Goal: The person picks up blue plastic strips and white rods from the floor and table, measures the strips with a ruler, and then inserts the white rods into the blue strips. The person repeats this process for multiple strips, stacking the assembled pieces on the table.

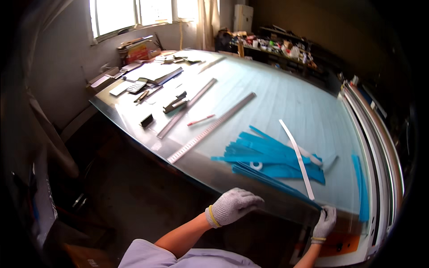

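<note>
A fan of flat blue strips (272, 154) lies near the front of the glass-like tabletop (304, 100), with a small white ring on it. Along the front edge runs a narrow bundle of blue strips (277, 185), slanting toward my right hand (325, 222). That hand, in a white knit glove, has its fingers closed on the bundle's near right end. My left hand (234, 206), gloved too, hovers by the table's front edge, fingers loosely stretched to the right, with nothing seen in it. Lying across the fan, a thin white strip (297, 158) reaches toward my right hand.
Left of the strips lie a long ruler (212, 127), a red pen (201, 120), a metal bar (187, 108) and a stapler (175, 103). A calculator (137, 85) and papers sit farther back. Long curved-looking profiles (380, 156) line the right side, beside another blue strip (360, 187).
</note>
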Demonstrator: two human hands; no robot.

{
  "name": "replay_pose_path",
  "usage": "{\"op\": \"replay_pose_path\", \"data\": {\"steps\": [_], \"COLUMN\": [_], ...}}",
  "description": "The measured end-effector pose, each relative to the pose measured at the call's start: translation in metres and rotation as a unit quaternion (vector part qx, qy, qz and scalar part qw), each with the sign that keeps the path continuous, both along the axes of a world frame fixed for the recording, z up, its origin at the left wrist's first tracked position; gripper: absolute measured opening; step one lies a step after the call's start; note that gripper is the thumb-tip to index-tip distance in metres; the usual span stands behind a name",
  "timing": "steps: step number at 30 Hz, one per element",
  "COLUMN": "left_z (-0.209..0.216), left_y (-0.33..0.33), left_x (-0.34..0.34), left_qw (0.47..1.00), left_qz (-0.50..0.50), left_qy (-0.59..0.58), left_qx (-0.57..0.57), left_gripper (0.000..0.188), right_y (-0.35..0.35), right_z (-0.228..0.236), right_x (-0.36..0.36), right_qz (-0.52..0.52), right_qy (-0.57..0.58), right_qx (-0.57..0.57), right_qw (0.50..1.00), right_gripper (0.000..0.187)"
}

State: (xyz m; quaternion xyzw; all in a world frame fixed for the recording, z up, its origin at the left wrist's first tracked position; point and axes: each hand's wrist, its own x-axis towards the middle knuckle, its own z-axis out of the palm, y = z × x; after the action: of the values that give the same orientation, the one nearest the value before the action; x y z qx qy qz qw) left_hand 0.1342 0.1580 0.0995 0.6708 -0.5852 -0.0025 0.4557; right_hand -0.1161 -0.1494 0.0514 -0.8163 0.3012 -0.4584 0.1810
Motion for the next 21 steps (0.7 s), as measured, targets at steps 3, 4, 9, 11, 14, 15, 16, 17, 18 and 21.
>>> {"op": "replay_pose_path", "data": {"steps": [3,4,9,11,14,15,16,17,18,21], "left_z": [-0.001,-0.005,-0.023,-0.026,-0.027,-0.029,-0.030,-0.030,-0.028,-0.028], "left_y": [0.011,0.012,0.007,0.007,0.009,0.009,0.009,0.010,0.011,0.011], "left_x": [0.026,0.034,0.050,0.054,0.054,0.054,0.055,0.055,0.056,0.057], "left_qw": [0.981,0.974,0.960,0.962,0.963,0.963,0.964,0.965,0.964,0.966], "left_qz": [0.166,0.194,0.236,0.230,0.231,0.230,0.229,0.227,0.230,0.228], "left_qy": [-0.085,-0.110,-0.151,-0.148,-0.141,-0.138,-0.135,-0.132,-0.134,-0.126], "left_qx": [-0.044,-0.042,0.003,0.017,0.013,0.007,0.001,-0.005,-0.006,0.001], "left_gripper": [0.023,0.024,0.031,0.033,0.034,0.034,0.034,0.035,0.035,0.034], "right_y": [-0.008,-0.012,-0.025,-0.024,-0.021,-0.019,-0.019,-0.019,-0.020,-0.021], "right_z": [-0.006,-0.008,-0.022,-0.020,-0.023,-0.024,-0.024,-0.025,-0.026,-0.027], "right_x": [-0.002,-0.002,-0.005,-0.004,0.000,0.001,0.001,0.000,-0.002,-0.003], "right_qz": [0.010,0.012,0.000,-0.015,-0.026,-0.031,-0.037,-0.045,-0.045,-0.049], "right_qy": [0.030,0.021,0.001,0.019,-0.006,-0.003,0.001,0.004,0.012,0.025], "right_qx": [0.020,0.024,0.053,0.041,0.062,0.061,0.061,0.061,0.050,0.027], "right_qw": [0.999,0.999,0.999,0.999,0.998,0.998,0.997,0.997,0.998,0.998], "right_gripper": [0.009,0.010,0.011,0.010,0.010,0.009,0.009,0.009,0.009,0.010]}}
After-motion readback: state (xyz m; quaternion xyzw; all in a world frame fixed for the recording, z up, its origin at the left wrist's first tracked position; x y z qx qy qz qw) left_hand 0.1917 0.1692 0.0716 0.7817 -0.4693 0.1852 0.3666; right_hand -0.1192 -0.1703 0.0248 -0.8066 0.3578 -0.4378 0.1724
